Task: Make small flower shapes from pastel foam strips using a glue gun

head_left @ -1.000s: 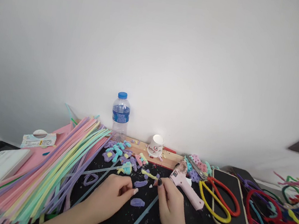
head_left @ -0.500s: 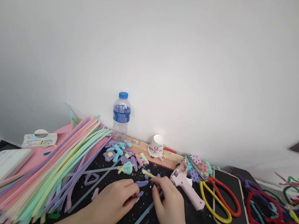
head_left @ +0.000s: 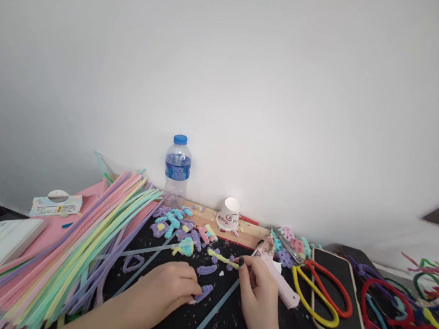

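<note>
My left hand [head_left: 169, 293] rests low over the black work surface, fingers curled, with a short purple fuzzy pipe cleaner piece [head_left: 205, 292] at the pinched fingertips. To its right, my right hand [head_left: 261, 294] has thumb and forefinger close together by the right end of a yellow pipe cleaner piece [head_left: 222, 257]; whether they grip it is unclear. Another purple piece [head_left: 206, 269] lies between the hands. A translucent glue stick [head_left: 214, 312] lies slantwise there too. Beside and partly behind my right hand is a pale pink glue gun [head_left: 285, 291].
Pastel pipe cleaners [head_left: 78, 253] are heaped at left. Small fuzzy shapes [head_left: 175, 224] lie behind my hands. A bottle [head_left: 177, 172] and paper cup [head_left: 229, 214] stand by the wall. Scissors [head_left: 317, 294] with red and yellow handles overlap a dark tablet-like slab [head_left: 346, 271] at right.
My right hand has shifted right, away from my left hand, and now covers part of the glue gun. My left hand moved slightly left and down; the purple piece at its fingertips shows more.
</note>
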Demonstrator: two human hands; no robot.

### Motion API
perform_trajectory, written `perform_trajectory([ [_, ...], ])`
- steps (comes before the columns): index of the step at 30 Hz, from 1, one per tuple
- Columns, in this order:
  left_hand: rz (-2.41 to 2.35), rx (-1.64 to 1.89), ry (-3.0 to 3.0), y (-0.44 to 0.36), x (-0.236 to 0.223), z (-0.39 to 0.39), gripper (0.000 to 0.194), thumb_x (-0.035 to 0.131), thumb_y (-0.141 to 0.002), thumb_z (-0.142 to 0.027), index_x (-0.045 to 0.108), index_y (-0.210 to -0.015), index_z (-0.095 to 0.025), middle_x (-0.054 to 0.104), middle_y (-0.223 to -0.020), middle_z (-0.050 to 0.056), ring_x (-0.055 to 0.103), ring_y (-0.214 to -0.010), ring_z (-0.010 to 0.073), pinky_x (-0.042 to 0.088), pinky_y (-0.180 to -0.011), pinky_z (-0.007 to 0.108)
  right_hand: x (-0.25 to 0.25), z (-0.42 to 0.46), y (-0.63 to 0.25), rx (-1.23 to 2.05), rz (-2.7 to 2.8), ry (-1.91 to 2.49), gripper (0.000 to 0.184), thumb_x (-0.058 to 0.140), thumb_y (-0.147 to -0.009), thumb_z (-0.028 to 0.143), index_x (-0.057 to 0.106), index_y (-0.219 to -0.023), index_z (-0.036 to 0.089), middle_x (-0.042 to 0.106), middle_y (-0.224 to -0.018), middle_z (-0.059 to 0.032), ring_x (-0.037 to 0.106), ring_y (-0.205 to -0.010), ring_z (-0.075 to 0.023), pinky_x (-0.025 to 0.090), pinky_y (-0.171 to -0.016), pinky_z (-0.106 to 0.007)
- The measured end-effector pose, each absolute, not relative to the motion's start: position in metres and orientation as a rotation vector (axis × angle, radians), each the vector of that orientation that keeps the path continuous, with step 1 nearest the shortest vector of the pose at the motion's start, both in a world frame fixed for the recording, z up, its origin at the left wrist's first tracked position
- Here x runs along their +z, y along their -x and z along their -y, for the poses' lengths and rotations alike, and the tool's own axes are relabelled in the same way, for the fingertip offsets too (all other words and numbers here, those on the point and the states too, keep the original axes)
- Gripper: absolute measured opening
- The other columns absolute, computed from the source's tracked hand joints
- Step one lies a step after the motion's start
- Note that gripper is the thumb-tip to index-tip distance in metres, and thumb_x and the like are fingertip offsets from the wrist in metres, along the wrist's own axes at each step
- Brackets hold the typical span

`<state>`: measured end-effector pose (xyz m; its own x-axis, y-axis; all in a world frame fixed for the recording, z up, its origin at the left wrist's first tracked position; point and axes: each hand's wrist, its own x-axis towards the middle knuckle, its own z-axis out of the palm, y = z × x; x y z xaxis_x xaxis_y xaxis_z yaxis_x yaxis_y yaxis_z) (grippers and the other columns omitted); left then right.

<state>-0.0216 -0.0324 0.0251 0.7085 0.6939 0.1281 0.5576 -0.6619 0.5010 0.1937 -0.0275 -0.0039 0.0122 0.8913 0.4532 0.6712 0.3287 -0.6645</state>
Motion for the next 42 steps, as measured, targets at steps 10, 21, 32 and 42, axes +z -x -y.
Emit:
perform_trajectory([
  [10,-0.988,0.494,-2.674,0.014,0.011,0.032,0.023,0.045,-0.091,-0.026,0.064,-0.08,-0.019,0.062,-0.077,0.001,0.054,-0.073,0.0153,0.037,-0.068,0.026,-0.002,0.029,-0.19,0.338,1.833,1.361,0.016,0.041,-0.088,0.02,0.057,-0.084,0.018,0.057,-0.073,-0.0032,0.054,-0.066,-0.0169,0.042,-0.059,-0.027],
  [21,-1.165,0.587,-2.601,0.011,0.007,0.034,0.014,0.051,-0.087,-0.023,0.061,-0.079,-0.018,0.06,-0.077,0.001,0.054,-0.075,0.0163,0.041,-0.07,0.028,-0.003,0.031,-0.183,0.291,2.212,1.349,0.031,0.044,-0.083,0.009,0.059,-0.106,0.025,0.058,-0.093,-0.0041,0.057,-0.085,-0.0187,0.047,-0.074,-0.03],
  [32,-0.886,0.571,-2.539,0.01,0.011,0.034,0.026,0.037,-0.094,-0.02,0.063,-0.095,-0.02,0.063,-0.099,0.002,0.055,-0.091,0.0156,0.045,-0.082,0.024,0.002,0.023,-0.181,0.15,2.32,1.363,0.02,0.045,-0.085,0.011,0.06,-0.091,0.022,0.059,-0.088,-0.0031,0.059,-0.078,-0.0174,0.046,-0.063,-0.026],
  [42,-0.985,0.489,-2.651,0.006,0.015,0.038,0.021,0.042,-0.091,-0.017,0.063,-0.092,-0.018,0.064,-0.097,0.003,0.057,-0.089,0.0173,0.046,-0.081,0.026,-0.001,0.024,-0.182,0.277,2.219,1.335,0.021,0.043,-0.086,0.011,0.058,-0.097,0.022,0.056,-0.091,-0.0035,0.057,-0.081,-0.0174,0.046,-0.069,-0.027],
])
